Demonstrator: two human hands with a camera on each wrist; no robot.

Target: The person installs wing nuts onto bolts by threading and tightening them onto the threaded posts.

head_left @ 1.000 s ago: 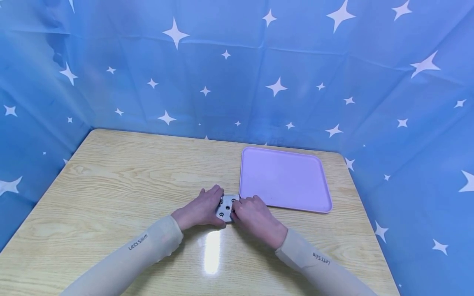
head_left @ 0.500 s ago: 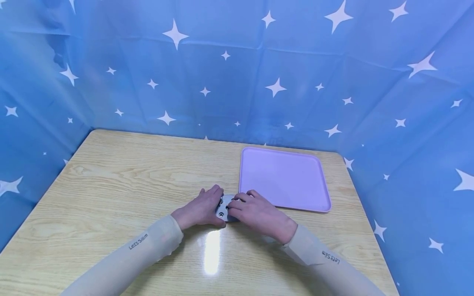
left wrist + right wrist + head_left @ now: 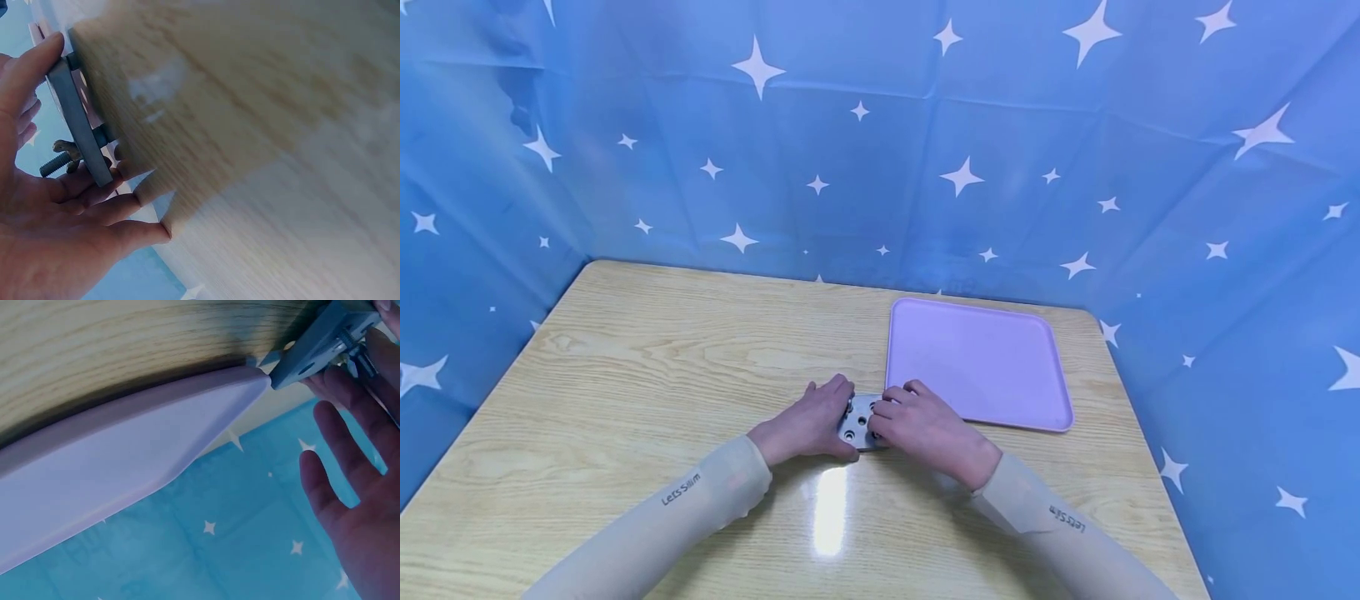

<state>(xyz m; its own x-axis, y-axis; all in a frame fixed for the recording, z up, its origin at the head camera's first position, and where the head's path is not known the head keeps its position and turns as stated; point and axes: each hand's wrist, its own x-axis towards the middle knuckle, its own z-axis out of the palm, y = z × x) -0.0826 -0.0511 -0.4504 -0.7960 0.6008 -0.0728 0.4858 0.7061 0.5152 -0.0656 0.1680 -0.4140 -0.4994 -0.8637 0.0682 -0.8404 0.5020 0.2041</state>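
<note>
A flat grey metal plate [image 3: 857, 422] with several holes and bolts stands just above the table, its bolt heads underneath. My left hand [image 3: 812, 419] grips its left side, thumb at the near edge and fingers at the far edge. In the left wrist view a brass-coloured wing nut [image 3: 67, 149] sits on a threaded bolt [image 3: 55, 164] near my left fingers. My right hand [image 3: 925, 432] bends over the plate's right side. In the right wrist view its thumb and forefinger pinch a wing nut [image 3: 360, 361] beside a bolt, partly hidden; the other fingers spread loosely.
A lilac tray [image 3: 973, 362] lies right behind the plate, its near left corner close to the plate and my right fingers. The wooden table [image 3: 685, 350] extends to a blue star-patterned curtain [image 3: 865, 167] at the back and sides.
My right hand has turned at the wrist, its forearm shifting right and its fingers reaching over the plate, then drawing slightly back right. My left hand and the plate stay put.
</note>
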